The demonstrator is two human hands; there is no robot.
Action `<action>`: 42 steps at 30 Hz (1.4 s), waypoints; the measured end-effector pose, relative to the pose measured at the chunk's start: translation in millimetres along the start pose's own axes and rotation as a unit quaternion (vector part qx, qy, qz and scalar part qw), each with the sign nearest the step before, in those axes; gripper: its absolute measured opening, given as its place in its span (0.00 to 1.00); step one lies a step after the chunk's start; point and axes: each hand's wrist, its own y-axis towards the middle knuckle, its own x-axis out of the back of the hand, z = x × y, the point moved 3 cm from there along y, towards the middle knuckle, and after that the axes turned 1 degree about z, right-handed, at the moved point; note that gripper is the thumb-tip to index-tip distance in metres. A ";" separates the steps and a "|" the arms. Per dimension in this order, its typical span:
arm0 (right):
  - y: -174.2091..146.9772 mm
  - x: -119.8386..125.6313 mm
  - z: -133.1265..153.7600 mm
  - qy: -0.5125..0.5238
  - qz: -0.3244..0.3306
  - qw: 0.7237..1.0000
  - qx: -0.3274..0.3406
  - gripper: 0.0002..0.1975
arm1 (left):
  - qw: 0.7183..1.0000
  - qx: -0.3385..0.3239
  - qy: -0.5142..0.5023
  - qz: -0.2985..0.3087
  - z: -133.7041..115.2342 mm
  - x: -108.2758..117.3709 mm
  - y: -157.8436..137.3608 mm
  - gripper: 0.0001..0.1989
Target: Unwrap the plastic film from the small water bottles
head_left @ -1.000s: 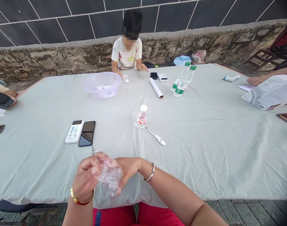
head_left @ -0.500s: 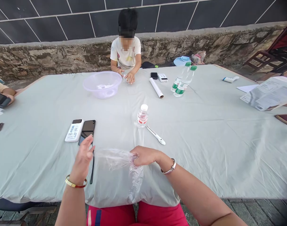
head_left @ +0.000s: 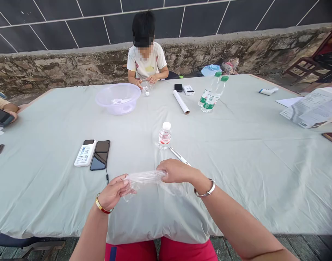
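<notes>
A crumpled strip of clear plastic film [head_left: 145, 177] is stretched between my two hands, low over the near side of the table. My left hand [head_left: 114, 191] pinches its left end between thumb and fingers. My right hand [head_left: 174, 171] is closed around the other end, with its fingertips partly hidden. Just beyond the right hand stands a small clear bottle [head_left: 164, 137] with a white cap and a red-and-white label. A white pen-like tool [head_left: 179, 156] lies beside that bottle, its near end covered by my right hand.
A white power bank [head_left: 85, 153] and a dark phone [head_left: 100, 155] lie left. Farther off are a translucent purple basin [head_left: 118, 108], a white roll [head_left: 181, 102] and two green-capped bottles [head_left: 210, 99]. Across the table, a person [head_left: 146, 63] handles a clear bottle [head_left: 146, 88]. Papers [head_left: 312, 108] are at right.
My left hand has come down and right from near the phone and taken hold of the film's left end. The hanging film is now drawn taut sideways. The person opposite has turned the bottle.
</notes>
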 end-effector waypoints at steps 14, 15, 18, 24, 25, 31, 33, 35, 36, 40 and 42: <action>6.5 -78.5 55.7 -0.016 -0.054 0.998 -0.014 0.04 | 0.881 -0.240 0.249 -0.323 -31.9 -30.0 33.7 0.11; 3.2 -69.8 57.5 -0.005 -0.073 0.997 -0.004 0.04 | 0.872 -0.238 0.308 -0.295 -29.0 -32.2 35.0 0.11; -3.1 -41.4 51.1 0.117 -0.149 0.982 -0.012 0.03 | 0.909 -0.187 0.321 -0.186 -14.2 -32.8 35.5 0.19; 18.4 -48.2 33.2 0.375 -0.268 0.885 -0.067 0.09 | 0.982 -0.152 0.055 -0.096 8.4 -36.1 34.9 0.28; 22.7 -55.1 34.7 0.379 -0.280 0.879 -0.068 0.09 | 0.981 -0.157 0.035 -0.107 9.9 -37.1 36.4 0.28; 25.0 -67.7 45.1 0.273 -0.256 0.927 -0.017 0.11 | 0.964 -0.158 0.005 -0.216 12.0 -34.5 45.7 0.20; 19.5 -57.9 28.9 0.295 -0.241 0.924 -0.018 0.17 | 0.961 -0.150 -0.042 -0.228 9.9 -30.4 47.2 0.19; 12.7 -41.9 -3.3 0.304 -0.303 0.898 -0.099 0.22 | 0.957 -0.136 -0.083 -0.241 7.2 -25.3 48.7 0.21; 9.0 -32.9 -22.2 0.292 -0.360 0.872 -0.160 0.23 | 0.955 -0.129 -0.097 -0.247 6.0 -22.8 49.7 0.22; 14.9 -5.7 -73.9 0.207 -0.449 0.832 -0.249 0.36 | 0.957 -0.105 -0.116 -0.245 5.3 -18.4 58.2 0.20; 29.2 0.5 -84.1 0.197 -0.424 0.850 -0.245 0.36 | 0.962 -0.094 -0.115 -0.228 7.3 -19.2 63.8 0.18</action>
